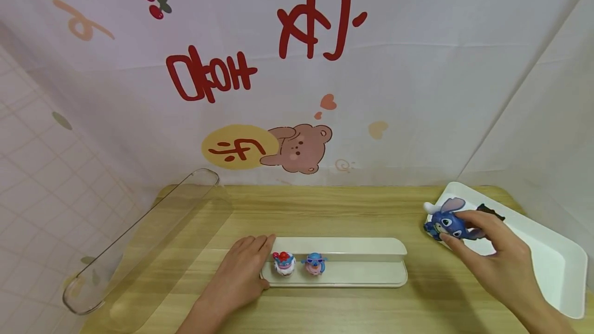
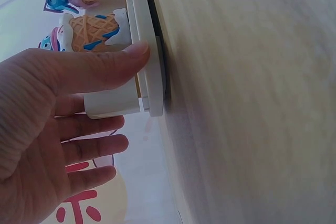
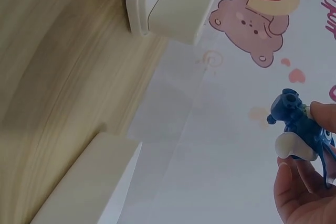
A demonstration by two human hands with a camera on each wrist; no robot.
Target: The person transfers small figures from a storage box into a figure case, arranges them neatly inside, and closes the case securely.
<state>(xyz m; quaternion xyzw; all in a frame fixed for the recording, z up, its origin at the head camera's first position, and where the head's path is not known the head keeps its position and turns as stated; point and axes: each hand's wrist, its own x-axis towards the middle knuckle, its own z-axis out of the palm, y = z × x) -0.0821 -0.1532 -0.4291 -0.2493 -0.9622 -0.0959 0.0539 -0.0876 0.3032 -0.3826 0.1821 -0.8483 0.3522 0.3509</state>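
My right hand point(image 1: 501, 256) pinches a blue Stitch figurine point(image 1: 449, 224) between thumb and fingers, raised over the near-left end of a white tray point(image 1: 573, 277). In the right wrist view, the figurine point(image 3: 299, 121) shows its blue body and a white rounded part. My left hand point(image 1: 241, 272) holds the left end of a cream two-step display stand point(image 1: 362, 273); in the left wrist view its thumb presses the front edge, with the other fingers behind. On the lower step stand two small figurines: a white one with red on top point(image 1: 284, 263) and a blue-and-pink one with sunglasses point(image 1: 315, 264).
A dark brown item point(image 1: 490, 212) lies in the tray, partly hidden by the right hand. At the left, a long transparent cover point(image 1: 153, 241) lies slantwise on the wooden table point(image 1: 325, 210). A printed white cloth point(image 1: 417, 92) hangs behind.
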